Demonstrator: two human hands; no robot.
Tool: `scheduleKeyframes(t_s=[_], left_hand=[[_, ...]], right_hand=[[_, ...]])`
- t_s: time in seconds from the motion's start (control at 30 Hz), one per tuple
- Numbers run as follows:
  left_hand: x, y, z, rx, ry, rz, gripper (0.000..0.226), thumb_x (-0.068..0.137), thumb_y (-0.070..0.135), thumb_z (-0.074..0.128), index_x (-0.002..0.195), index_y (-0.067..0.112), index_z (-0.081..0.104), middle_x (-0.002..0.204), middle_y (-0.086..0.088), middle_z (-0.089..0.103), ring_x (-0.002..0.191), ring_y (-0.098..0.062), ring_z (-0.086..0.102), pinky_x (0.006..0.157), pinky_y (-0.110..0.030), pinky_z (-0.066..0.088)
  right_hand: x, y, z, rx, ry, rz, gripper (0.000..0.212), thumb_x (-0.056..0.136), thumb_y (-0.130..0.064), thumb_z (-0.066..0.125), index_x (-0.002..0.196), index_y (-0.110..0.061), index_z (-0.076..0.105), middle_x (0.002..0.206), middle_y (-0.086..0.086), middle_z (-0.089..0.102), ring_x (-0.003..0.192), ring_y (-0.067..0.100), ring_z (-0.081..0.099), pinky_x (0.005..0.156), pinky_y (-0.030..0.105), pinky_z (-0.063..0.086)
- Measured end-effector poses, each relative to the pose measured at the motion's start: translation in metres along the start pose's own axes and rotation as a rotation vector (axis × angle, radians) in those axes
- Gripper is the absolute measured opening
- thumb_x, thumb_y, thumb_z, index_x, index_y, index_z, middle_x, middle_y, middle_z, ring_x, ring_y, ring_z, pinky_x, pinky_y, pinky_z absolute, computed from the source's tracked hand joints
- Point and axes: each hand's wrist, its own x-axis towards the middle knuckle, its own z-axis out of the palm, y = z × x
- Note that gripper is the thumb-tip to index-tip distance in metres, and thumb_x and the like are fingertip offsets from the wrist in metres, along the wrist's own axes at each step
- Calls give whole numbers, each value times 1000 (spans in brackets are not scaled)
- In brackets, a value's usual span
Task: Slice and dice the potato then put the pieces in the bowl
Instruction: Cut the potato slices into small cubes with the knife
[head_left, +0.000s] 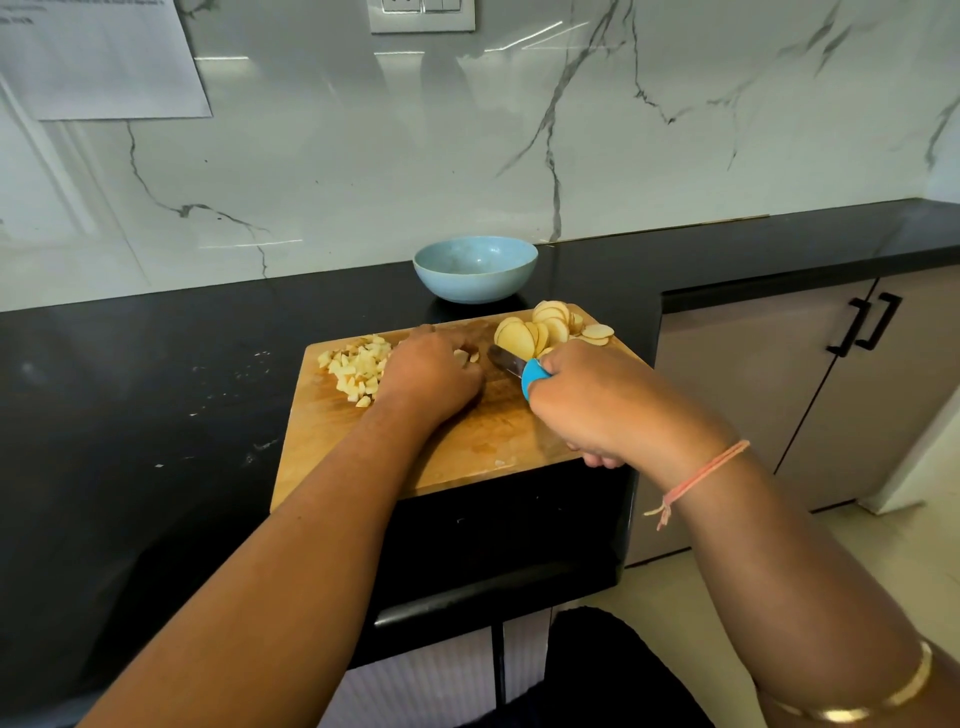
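Middle of the frame: a wooden cutting board (467, 441) on the black table (156, 364). On the left part of the board, a pile of small potato cubes (356, 371). At the upper right corner of the board, a fan of round potato slices (545, 330). Just above the board, a blue bowl (475, 267), apart from the potato. Right hand (587, 400) wrapped tight round the blue handle of the knife (506, 361), blade pointing left. Left hand (431, 371) knuckles up, fingers bent down onto the board just beside the blade, a few small bits at the fingertips; cannot tell if pinching any.
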Motion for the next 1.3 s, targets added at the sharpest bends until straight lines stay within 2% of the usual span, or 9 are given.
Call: scheduleKeyframes(t_s=[0.13, 0.3, 0.43, 0.53, 0.63, 0.8, 0.97, 1.13, 1.3], left_hand=[[-3, 1, -3, -25, 11, 11, 28, 90, 33, 57, 116, 27, 68, 137, -4, 50, 117, -15, 52, 85, -23, 42], [-3, 4, -4, -9, 7, 0, 20, 89, 32, 62, 106, 24, 66, 134, -5, 49, 97, -11, 51, 76, -20, 40], [-2, 2, -2, -7, 23, -20, 16, 86, 35, 64, 90, 21, 58, 125, -4, 51, 91, -10, 47, 73, -22, 38], [-2, 0, -4, 34, 38, -41, 29, 83, 40, 67, 100, 21, 54, 120, -2, 51, 90, -12, 48, 71, -24, 40], [-1, 0, -7, 58, 13, -94, 41, 81, 37, 69, 113, 19, 49, 119, -4, 52, 92, -14, 48, 72, -26, 43], [0, -1, -7, 25, -6, -115, 48, 82, 30, 70, 120, 16, 44, 115, -6, 55, 92, -15, 49, 70, -25, 41], [-1, 1, -1, 18, 41, -91, 53, 83, 45, 66, 118, 15, 39, 99, 0, 53, 87, -15, 51, 65, -25, 40], [3, -1, 4, 6, 69, -117, 53, 83, 34, 67, 121, 15, 36, 95, -2, 56, 85, -18, 55, 65, -26, 44], [7, -4, 4, -18, 47, -119, 57, 81, 31, 70, 123, 17, 35, 95, 1, 54, 82, -16, 55, 66, -26, 48]], right_hand=[[0, 2, 1, -38, 45, -58, 30, 93, -16, 42, 63, -14, 38, 61, 2, 44, 50, 14, 42, 49, 24, 39], [1, 2, 3, -36, 21, -64, 28, 93, -18, 41, 65, -14, 40, 62, 2, 45, 49, 14, 43, 46, 23, 38], [2, 1, 0, 26, -46, 11, 27, 98, -22, 36, 75, -10, 43, 65, 6, 49, 54, 17, 48, 58, 27, 44], [5, 0, -1, 7, -27, 0, 17, 97, -23, 36, 101, -11, 47, 67, 8, 55, 56, 20, 55, 60, 31, 45], [11, 1, 0, -72, -1, -55, 30, 95, -24, 39, 121, -13, 49, 68, 6, 58, 52, 15, 54, 57, 29, 48], [13, 1, 7, -95, -17, -67, 34, 94, -23, 40, 125, -14, 50, 73, 7, 62, 50, 14, 53, 57, 28, 49], [8, 3, 12, -84, -10, -81, 37, 94, -24, 39, 129, -16, 48, 75, 3, 58, 50, 13, 55, 57, 28, 52], [11, 4, 10, -76, 13, -75, 36, 96, -26, 39, 130, -15, 47, 78, 3, 54, 57, 14, 53, 64, 30, 53], [16, 7, 9, -83, 36, -97, 35, 96, -27, 41, 128, -16, 49, 80, 2, 56, 57, 12, 50, 59, 26, 48]])
